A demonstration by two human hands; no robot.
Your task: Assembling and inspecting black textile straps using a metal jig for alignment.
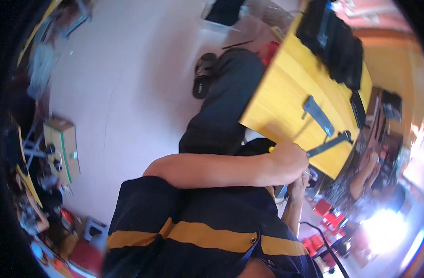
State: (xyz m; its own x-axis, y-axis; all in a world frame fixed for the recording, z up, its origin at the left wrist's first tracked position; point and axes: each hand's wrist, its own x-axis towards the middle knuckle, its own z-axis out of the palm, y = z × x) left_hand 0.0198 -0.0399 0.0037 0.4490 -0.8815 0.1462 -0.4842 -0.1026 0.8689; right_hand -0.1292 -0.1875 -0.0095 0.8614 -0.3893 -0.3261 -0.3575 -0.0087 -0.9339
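Apparently, left hand (290, 160) fingers clench yellow-ended tool (271, 149); right hand (297, 186) just below, fingers' hold unclear. Best brace wrists near bench (279, 104).

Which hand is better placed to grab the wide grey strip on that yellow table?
Probably the left hand: it's nearer the wide grey strip, while the right hand sits farther back.

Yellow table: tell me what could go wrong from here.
The dark strip nearest the left hand could get knocked off the yellow table, since it lies near the table's edge. The right hand meets the left at that edge, so anything slipping from their fingers might drop to the floor.
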